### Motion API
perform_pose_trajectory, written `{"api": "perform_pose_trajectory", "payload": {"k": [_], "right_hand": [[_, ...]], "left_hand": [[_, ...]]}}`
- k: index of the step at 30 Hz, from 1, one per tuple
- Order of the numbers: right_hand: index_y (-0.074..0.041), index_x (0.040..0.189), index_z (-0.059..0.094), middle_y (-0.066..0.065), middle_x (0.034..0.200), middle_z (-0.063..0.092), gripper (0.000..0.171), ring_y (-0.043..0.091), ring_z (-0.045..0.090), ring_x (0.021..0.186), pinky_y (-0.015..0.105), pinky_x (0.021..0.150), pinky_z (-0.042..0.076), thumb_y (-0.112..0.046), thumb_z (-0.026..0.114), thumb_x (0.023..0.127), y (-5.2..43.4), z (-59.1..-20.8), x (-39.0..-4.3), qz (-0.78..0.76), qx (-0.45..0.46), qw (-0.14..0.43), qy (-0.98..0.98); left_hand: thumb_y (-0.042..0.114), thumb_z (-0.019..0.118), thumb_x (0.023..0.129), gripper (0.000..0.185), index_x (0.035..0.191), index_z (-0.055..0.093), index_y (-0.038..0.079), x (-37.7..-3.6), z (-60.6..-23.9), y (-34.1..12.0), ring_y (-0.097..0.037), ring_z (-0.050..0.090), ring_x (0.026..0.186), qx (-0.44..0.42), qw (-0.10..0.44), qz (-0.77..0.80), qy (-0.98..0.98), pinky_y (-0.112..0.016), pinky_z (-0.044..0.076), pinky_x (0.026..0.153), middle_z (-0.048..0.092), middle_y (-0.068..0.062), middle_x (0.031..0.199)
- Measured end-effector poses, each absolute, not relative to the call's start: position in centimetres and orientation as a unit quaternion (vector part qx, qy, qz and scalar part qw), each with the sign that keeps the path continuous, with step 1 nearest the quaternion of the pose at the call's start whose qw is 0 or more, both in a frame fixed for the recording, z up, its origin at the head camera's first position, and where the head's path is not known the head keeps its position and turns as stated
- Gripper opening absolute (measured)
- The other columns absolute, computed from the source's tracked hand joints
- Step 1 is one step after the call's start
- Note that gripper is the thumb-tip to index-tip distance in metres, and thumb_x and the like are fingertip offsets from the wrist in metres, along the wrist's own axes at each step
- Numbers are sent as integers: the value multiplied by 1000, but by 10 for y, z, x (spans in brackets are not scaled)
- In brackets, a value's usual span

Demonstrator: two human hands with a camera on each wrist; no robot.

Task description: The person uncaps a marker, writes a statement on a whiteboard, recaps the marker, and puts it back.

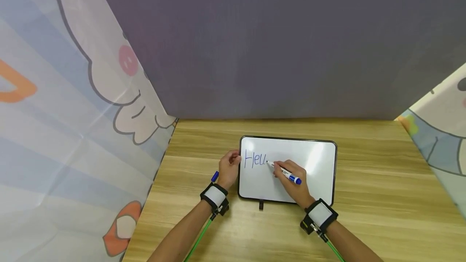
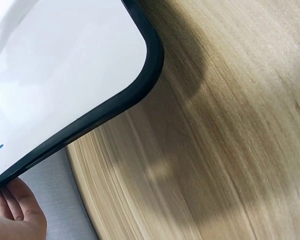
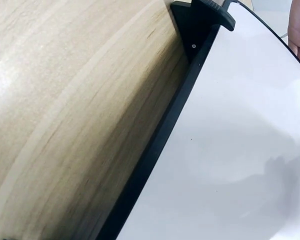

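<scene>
Blue writing (image 1: 255, 159) stands on the upper left part of the board (image 1: 267, 183), which is on the wooden surface (image 1: 386, 173). The right hand (image 1: 297, 192) has its grip closed round a marker (image 1: 288, 174), and the tip is at the last letter. The left hand (image 1: 228, 170) pinches the board's left edge (its fingers seem to go behind, but this is partly hidden). Just beside this hand is a blue cap (image 1: 214, 176).
</scene>
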State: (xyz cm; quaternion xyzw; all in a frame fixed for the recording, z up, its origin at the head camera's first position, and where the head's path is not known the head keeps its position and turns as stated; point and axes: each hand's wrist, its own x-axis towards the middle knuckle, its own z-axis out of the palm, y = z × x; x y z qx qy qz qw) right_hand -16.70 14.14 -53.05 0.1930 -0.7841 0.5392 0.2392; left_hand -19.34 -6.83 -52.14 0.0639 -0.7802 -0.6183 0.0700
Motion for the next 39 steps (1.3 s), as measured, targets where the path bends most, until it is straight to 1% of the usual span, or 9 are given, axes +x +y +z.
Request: {"api": "perform_pose_trajectory", "payload": {"k": [7,9,11,16,18,24,32,39], "right_hand": [[1,87,71,4,69,64,8,4,61,61,12,52,46,-1,66,82,141,-527,-166,543,183,238,-785],[0,88,71,5,69,64,8,5,61,61,12,53,46,-1,66,82,141,-528,-166,544,182,236,-785],[0,88,71,6,69,64,8,6,61,61,11,53,46,0,66,82,140,-528,-165,545,181,235,-784],[1,88,71,7,69,64,9,7,61,60,11,52,45,1,66,81,140,-527,-164,546,182,238,-782],[1,88,71,6,70,64,9,6,60,61,11,52,45,1,67,81,140,-527,-164,545,181,238,-783],[0,88,72,4,69,64,8,3,59,61,11,53,45,-1,67,82,141,-530,-166,543,177,236,-786],[1,88,71,5,69,64,9,4,57,61,11,53,43,2,67,80,140,-531,-162,531,186,225,-796],[8,85,69,11,67,63,9,6,57,58,11,51,42,11,65,77,142,-518,-156,543,177,222,-790]], "left_hand": [[-5,55,88,19,105,62,-11,-180,-486,-66,-30,60,88,56,56,-617,-783,-31,50,78,63,-25,97],[-6,55,88,19,105,61,-11,-180,-487,-66,-29,60,88,52,59,-614,-785,-29,50,76,63,-26,96],[-5,55,88,20,106,61,-10,-184,-496,-67,-30,60,88,56,56,-616,-784,-30,49,76,63,-25,97],[-2,56,88,20,107,62,-7,-194,-519,-69,-28,60,89,63,58,-627,-774,-32,50,78,64,-23,98],[-1,57,89,20,107,63,-5,-195,-523,-69,-26,60,89,65,61,-628,-773,-30,50,78,64,-22,98],[0,58,89,19,106,64,-3,-195,-524,-68,-21,60,86,70,64,-617,-781,-22,49,75,65,-19,97],[0,57,89,20,107,64,-4,-194,-521,-67,-23,60,87,71,63,-611,-786,-25,50,77,65,-19,98],[-1,57,88,19,105,64,-4,-196,-524,-66,-23,60,86,71,70,-614,-783,-25,49,76,65,-19,96]]}}
